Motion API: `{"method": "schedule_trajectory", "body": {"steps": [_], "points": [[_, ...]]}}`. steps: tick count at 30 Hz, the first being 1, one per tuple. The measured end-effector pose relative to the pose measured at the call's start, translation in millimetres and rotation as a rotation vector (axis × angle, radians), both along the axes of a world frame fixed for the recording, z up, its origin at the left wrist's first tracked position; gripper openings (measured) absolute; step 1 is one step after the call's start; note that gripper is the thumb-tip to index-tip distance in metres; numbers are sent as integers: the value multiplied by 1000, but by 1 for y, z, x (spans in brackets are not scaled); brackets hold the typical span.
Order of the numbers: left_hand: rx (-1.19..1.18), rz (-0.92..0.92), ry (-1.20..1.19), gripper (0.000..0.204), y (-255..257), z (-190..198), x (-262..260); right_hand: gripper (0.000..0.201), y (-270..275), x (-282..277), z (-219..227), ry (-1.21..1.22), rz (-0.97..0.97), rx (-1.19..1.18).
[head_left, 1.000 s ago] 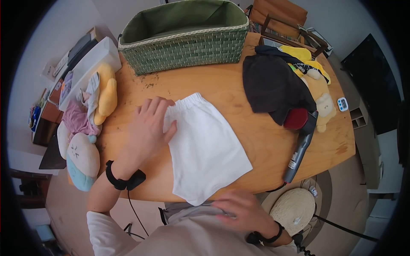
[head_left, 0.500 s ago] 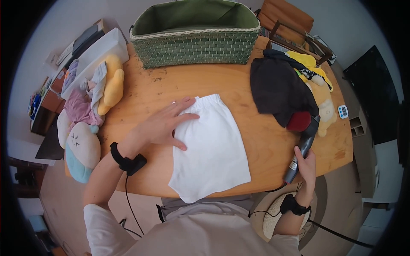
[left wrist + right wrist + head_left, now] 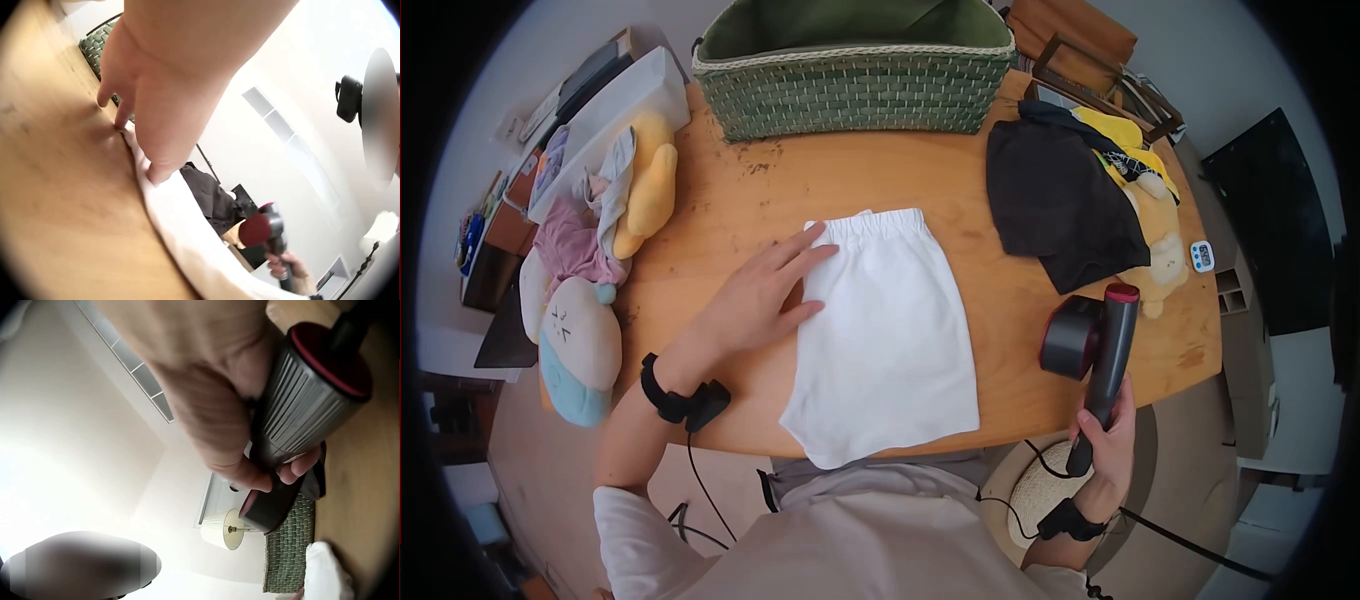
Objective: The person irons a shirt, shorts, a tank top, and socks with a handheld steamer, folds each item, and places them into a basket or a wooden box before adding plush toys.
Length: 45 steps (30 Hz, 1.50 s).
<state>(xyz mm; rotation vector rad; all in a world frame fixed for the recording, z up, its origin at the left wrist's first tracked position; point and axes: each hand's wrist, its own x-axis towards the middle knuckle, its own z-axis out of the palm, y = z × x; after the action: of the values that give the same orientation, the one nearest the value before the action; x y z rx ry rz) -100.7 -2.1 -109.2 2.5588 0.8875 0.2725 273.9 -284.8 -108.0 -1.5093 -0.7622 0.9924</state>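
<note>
White shorts with an elastic waistband (image 3: 884, 330) lie flat at the middle of the table. On their upper left edge rests the left hand (image 3: 765, 295), fingers spread and fairly straight; in the left wrist view this hand (image 3: 159, 112) touches the cloth's edge. At the right, the right hand (image 3: 1112, 440) grips the handle of a dark grey and red handheld device (image 3: 1108, 370), raised over the table's front edge. The right wrist view shows the right hand (image 3: 219, 419) with fingers and thumb curled round the ribbed handle (image 3: 297, 400).
A green woven basket (image 3: 855, 95) stands at the back. Plush toys (image 3: 585, 335) and a white bin (image 3: 635, 100) are at the left. Dark clothing (image 3: 1060, 200), a yellow plush (image 3: 1165, 250) and a small timer (image 3: 1202, 256) lie right. A black cable (image 3: 1190, 545) runs off lower right.
The right hand has come from in front of the body, taken hold of the device and lifted and turned it. The left hand has stayed at the shorts' edge, which now lie straighter.
</note>
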Motion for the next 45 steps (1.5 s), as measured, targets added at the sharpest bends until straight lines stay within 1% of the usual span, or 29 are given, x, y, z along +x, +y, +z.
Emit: {"method": "schedule_trajectory", "body": {"steps": [1, 2, 3, 4, 5, 6, 7, 8, 9, 10, 11, 12, 13, 15, 17, 18, 19, 21, 22, 23, 25, 28, 30, 31, 33, 36, 40, 43, 45], "points": [[-18, -54, -15, 53, 5, -3, -1, 65, 2, -10, 7, 2, 72, 60], [-18, -52, -15, 53, 13, -10, -1, 70, 8, -26, 18, 59, 97, 64], [-12, -103, -99, 50, 23, -19, -1, 74, 16, -40, 27, 105, 186, 82], [-7, -157, -181, 48, 28, -24, -2, 75, 26, -50, 28, 18, 262, 62], [-7, -157, -178, 48, 26, -20, 0, 75, 38, -58, 29, -69, 336, 41], [52, -54, -208, 39, 23, -14, 4, 75, 53, -68, 32, -67, 335, 43], [111, 48, -237, 31, 20, -7, 5, 73, 71, -79, 36, -219, 466, 76], [110, 47, -234, 31, 15, 1, 2, 72, 84, -86, 40, -372, 596, 109], [75, 128, -188, 22, 5, 11, -3, 72, 94, -91, 45, -368, 596, 108], [39, 213, -140, 13, -7, 20, -10, 70, 103, -96, 49, -438, 681, -28], [8, 163, -140, 9, -30, 30, -17, 68, 109, -100, 50, -507, 766, -164], [-30, 125, -137, 6, -54, 32, -29, 68, 111, -100, 36, -529, 787, -163], [53, 28, -154, 9, -68, 23, -36, 68, 111, -99, 31, -525, 800, -167], [-2, 34, -160, 11, -96, 11, -43, 68, 111, -98, 24, -454, 792, -95], [-53, 132, -145, 12, -113, -12, -49, 69, 111, -98, 30, -476, 810, -147], [-70, 177, -190, 14, -117, -21, -52, 69, 110, -98, 34, -501, 819, -190], [-84, 175, -189, 14, -121, -27, -53, 69, 110, -98, 36, -496, 819, -203], [16, 290, -215, 18, -129, -34, -50, 70, 112, -99, 40, -499, 859, -216], [9, 298, -215, 18, -134, -35, -48, 70, 110, -99, 40, -498, 867, -222], [54, 327, -220, 20, -138, -33, -45, 70, 108, -100, 40, -523, 868, -213], [103, 358, -229, 23, -139, -36, -45, 70, 109, -103, 40, -553, 869, -200], [167, 317, -298, 24, -140, -46, -48, 71, 111, -109, 44, -533, 879, -245], [261, 124, -307, 22, -141, -48, -51, 71, 117, -114, 47, -500, 915, -216], [262, 125, -308, 22, -141, -49, -52, 71, 120, -117, 45, -501, 915, -216], [217, 132, -314, 22, -142, -50, -52, 71, 129, -124, 42, -475, 980, -217], [233, 138, -331, 20, -141, -52, -52, 69, 140, -137, 45, -449, 1007, -247], [208, 148, -345, 20, -145, -54, -54, 67, 146, -147, 40, -439, 1011, -219], [190, 141, -347, 22, -146, -54, -55, 67, 147, -152, 32, -428, 988, -171], [175, 160, -369, 23, -145, -54, -53, 69, 148, -153, 24, -392, 971, -79]]}}
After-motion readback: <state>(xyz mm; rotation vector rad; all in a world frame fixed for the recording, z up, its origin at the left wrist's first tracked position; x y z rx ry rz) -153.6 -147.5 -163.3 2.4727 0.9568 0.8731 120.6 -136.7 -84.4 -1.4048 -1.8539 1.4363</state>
